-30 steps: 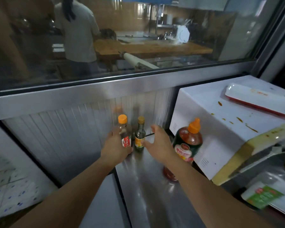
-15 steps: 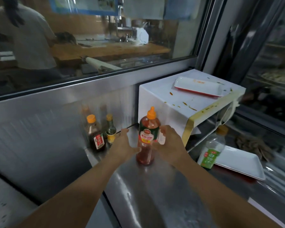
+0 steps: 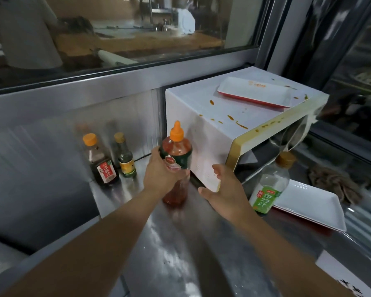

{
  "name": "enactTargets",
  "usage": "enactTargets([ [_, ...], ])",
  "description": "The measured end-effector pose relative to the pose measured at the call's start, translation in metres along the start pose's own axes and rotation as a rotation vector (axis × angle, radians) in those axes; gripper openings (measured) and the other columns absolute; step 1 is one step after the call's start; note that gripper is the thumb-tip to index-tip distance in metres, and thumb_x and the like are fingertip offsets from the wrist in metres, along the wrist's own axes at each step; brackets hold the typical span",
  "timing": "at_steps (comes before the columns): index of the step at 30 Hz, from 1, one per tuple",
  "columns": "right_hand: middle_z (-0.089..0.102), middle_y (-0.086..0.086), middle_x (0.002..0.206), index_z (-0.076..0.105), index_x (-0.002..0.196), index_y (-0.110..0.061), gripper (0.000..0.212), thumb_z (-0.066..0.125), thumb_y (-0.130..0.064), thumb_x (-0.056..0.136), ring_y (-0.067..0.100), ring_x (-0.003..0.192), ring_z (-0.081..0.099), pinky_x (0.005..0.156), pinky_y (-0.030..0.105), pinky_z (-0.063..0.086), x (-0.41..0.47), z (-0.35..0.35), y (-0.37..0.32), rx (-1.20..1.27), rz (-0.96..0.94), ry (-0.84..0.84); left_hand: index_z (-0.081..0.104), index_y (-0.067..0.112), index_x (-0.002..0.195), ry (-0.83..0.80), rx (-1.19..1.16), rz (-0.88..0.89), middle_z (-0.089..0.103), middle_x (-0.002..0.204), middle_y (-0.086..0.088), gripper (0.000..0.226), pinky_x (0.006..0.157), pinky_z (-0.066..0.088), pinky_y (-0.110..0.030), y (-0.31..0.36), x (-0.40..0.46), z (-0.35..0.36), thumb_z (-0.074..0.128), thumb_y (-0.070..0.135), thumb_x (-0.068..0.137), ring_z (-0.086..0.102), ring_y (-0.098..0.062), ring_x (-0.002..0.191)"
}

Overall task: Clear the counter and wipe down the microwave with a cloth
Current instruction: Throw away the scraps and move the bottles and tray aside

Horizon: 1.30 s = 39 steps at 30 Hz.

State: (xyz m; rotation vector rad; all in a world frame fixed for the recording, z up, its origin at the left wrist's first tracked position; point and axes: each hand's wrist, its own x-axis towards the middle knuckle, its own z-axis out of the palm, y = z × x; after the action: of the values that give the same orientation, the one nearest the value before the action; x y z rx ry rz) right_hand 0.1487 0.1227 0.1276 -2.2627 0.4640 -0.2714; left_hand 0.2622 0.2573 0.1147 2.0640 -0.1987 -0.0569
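Observation:
My left hand grips the big red sauce bottle with the orange nozzle, standing on the steel counter beside the white microwave. My right hand is spread open just right of it, by the microwave's lower front corner, holding nothing. Sauce splatters dot the microwave's top and its gold front trim. A white-and-red tray lies on top. A brown cloth sits crumpled on the counter at the right.
A dark soy bottle and a small green bottle stand against the steel back wall. A green-labelled clear bottle stands in front of the microwave, next to a white tray. A person works behind the window.
My left hand left the soy bottle and closed round the red sauce bottle. My right hand came off that bottle and drifted right. The view swung right, showing more of the microwave.

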Motion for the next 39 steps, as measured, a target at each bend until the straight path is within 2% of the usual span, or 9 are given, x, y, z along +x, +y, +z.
enactTargets([
  [7,0.045,0.0,0.135,0.038,0.138,-0.019,0.067,0.07,-0.027,0.079,0.016,0.124,0.043,0.099,0.027,0.037,-0.01,-0.018,0.015,0.013,0.042,0.088,0.041,0.016,0.127,0.055,0.002,-0.002,0.057,0.124,-0.005,0.093,0.095,0.048,-0.042,0.006,0.002,0.007,0.091,0.032,0.05,0.056,-0.026,0.112],
  [12,0.059,0.003,0.115,0.053,0.121,-0.013,0.05,0.074,-0.02,0.077,0.013,0.101,0.055,0.084,0.023,0.042,-0.021,-0.043,0.022,0.036,0.055,0.308,0.045,0.015,0.121,0.031,-0.007,0.014,0.058,0.119,-0.006,0.089,0.092,0.049,-0.048,0.011,-0.003,0.012,0.092,0.031,0.046,0.058,-0.027,0.107],
  [15,0.061,0.003,0.105,0.057,0.113,-0.011,0.04,0.074,-0.019,0.077,0.013,0.092,0.054,0.078,0.022,0.039,-0.027,-0.062,0.031,0.004,0.055,0.451,0.046,0.018,0.119,0.023,-0.03,0.025,0.058,0.116,-0.003,0.089,0.089,0.05,-0.042,0.013,-0.008,0.016,0.091,0.035,0.045,0.058,-0.023,0.104],
  [19,0.058,0.005,0.107,0.055,0.111,-0.012,0.039,0.073,-0.019,0.077,0.023,0.1,0.054,0.083,0.034,0.045,-0.028,-0.081,0.044,-0.029,0.101,0.563,0.044,0.02,0.116,0.015,-0.035,0.013,0.059,0.111,-0.002,0.085,0.086,0.05,-0.041,0.016,-0.017,0.019,0.09,0.035,0.045,0.058,-0.02,0.1],
  [23,0.05,0.007,0.118,0.05,0.114,-0.012,0.045,0.072,-0.02,0.076,0.023,0.111,0.047,0.081,0.028,0.039,-0.019,-0.088,0.058,-0.066,0.154,0.652,0.046,0.019,0.119,-0.007,-0.03,0.024,0.06,0.113,-0.002,0.088,0.089,0.051,-0.044,0.022,-0.022,0.024,0.091,0.034,0.046,0.058,-0.022,0.103],
  [28,0.047,0.014,0.126,0.046,0.125,-0.005,0.056,0.071,-0.023,0.079,0.028,0.121,0.039,0.097,0.035,0.034,0.003,-0.091,0.073,-0.045,0.197,0.567,0.044,0.022,0.117,-0.019,-0.025,0.054,0.058,0.113,0.0,0.086,0.084,0.049,-0.036,0.025,-0.024,0.029,0.091,0.033,0.046,0.058,-0.019,0.099],
  [33,0.061,0.011,0.104,0.054,0.107,-0.007,0.027,0.065,-0.021,0.086,0.026,0.099,0.055,0.082,0.032,0.041,0.016,-0.091,0.081,0.073,0.168,0.464,0.044,0.022,0.119,-0.015,-0.023,0.064,0.058,0.115,0.0,0.087,0.087,0.049,-0.037,0.024,-0.022,0.025,0.091,0.033,0.046,0.057,-0.019,0.101],
  [37,0.062,0.006,0.095,0.053,0.104,-0.011,0.022,0.065,-0.018,0.087,0.019,0.084,0.055,0.073,0.026,0.036,0.016,-0.088,0.078,0.127,0.157,0.458,0.043,0.022,0.118,0.008,-0.03,0.069,0.057,0.115,0.0,0.086,0.084,0.048,-0.033,0.022,-0.022,0.017,0.091,0.031,0.047,0.057,-0.018,0.102],
  [39,0.062,0.007,0.096,0.053,0.104,-0.011,0.023,0.066,-0.018,0.086,0.021,0.085,0.056,0.072,0.027,0.038,0.011,-0.084,0.071,0.131,0.134,0.484,0.043,0.019,0.121,0.018,-0.033,0.065,0.058,0.116,-0.001,0.089,0.087,0.05,-0.038,0.021,-0.022,0.01,0.091,0.032,0.047,0.058,-0.02,0.104],
])
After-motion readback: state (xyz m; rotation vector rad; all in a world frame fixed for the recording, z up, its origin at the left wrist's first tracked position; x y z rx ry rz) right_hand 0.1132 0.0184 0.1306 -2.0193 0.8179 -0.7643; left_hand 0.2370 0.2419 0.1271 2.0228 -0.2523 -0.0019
